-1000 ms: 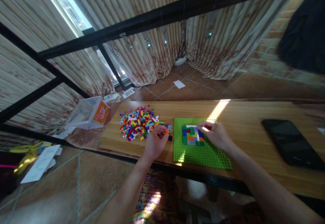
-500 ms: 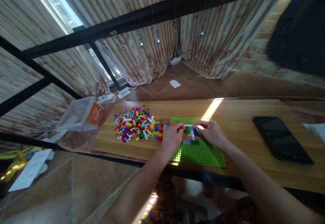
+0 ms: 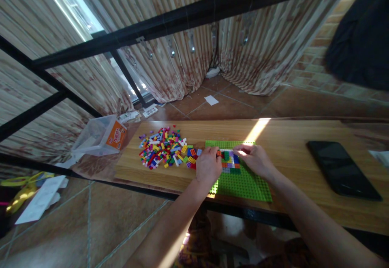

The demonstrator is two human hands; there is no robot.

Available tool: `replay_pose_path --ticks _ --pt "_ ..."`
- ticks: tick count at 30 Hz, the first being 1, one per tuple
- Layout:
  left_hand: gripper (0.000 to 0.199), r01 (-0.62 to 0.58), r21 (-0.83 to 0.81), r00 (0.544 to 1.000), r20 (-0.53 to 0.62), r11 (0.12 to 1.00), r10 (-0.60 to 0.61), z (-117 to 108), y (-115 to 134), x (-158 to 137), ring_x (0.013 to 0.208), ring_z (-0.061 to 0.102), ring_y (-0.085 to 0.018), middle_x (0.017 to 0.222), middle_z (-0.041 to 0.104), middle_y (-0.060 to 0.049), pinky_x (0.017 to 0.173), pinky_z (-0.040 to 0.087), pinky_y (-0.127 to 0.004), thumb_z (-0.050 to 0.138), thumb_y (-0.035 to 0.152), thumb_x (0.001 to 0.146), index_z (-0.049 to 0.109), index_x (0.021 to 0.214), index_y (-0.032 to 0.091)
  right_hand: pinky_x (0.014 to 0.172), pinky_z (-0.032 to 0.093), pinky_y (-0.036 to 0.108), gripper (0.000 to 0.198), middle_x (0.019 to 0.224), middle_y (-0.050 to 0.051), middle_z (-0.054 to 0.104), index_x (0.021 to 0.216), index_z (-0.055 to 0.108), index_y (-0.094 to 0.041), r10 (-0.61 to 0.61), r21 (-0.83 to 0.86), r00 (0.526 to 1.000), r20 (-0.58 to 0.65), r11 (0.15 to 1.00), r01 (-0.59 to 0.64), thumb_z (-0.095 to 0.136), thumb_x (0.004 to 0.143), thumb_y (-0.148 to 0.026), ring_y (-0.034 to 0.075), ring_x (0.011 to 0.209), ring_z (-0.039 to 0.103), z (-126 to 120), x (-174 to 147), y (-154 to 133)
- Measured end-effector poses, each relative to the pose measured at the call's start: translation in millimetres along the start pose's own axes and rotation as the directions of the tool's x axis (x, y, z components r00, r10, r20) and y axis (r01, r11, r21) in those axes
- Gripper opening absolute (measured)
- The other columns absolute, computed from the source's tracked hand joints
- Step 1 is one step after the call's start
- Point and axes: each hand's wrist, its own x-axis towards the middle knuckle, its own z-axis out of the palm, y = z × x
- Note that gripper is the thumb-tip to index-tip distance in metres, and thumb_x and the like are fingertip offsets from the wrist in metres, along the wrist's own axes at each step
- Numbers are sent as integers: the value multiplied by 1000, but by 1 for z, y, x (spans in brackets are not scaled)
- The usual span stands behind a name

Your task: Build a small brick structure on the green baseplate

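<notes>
A green studded baseplate (image 3: 249,189) lies on the wooden table, bearing a patch of toy bricks (image 3: 231,165) in orange, blue, white, green and purple. My left hand (image 3: 209,166) is closed at the patch's left side, thumb and fingers pinching an orange brick (image 3: 219,153). At the upper right of the patch, my right hand (image 3: 257,160) has its thumb and fingertips pressed together; whatever they hold is too small to make out. Left of the baseplate, a few larger loose bricks (image 3: 192,152) lie close to my left hand.
A heap of mixed loose bricks (image 3: 161,148) spreads over the left of the wooden table (image 3: 285,138). A black phone (image 3: 343,168) lies at the right. On the floor to the left stands a clear plastic box (image 3: 94,138) with an orange label. Dark metal bars cross behind the table.
The view has shifted slightly, so everything sits a little further right. My left hand has turned slightly over the orange brick; my right hand stays at the patch's upper right.
</notes>
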Motion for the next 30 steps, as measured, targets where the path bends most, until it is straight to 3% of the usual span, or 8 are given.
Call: replay_pose_path --ticks 6,30 --pt "15 -52 26 998 41 998 51 4 0 8 93 60 -21 96 64 -6 83 47 -31 47 18 88 60 96 19 65 47 28 26 73 3 71 79 74 -18 -24 -7 1000 -6 1000 24 55 78 -35 17 67 63 0 1 2" --pt "13 -136 -90 990 30 987 139 7 -3 14 89 60 -18 90 66 -4 84 46 -29 48 16 87 61 87 20 65 47 28 24 72 2 71 81 74 -19 3 12 1000 12 1000 -3 56 78 -34 16 66 62 0 0 3"
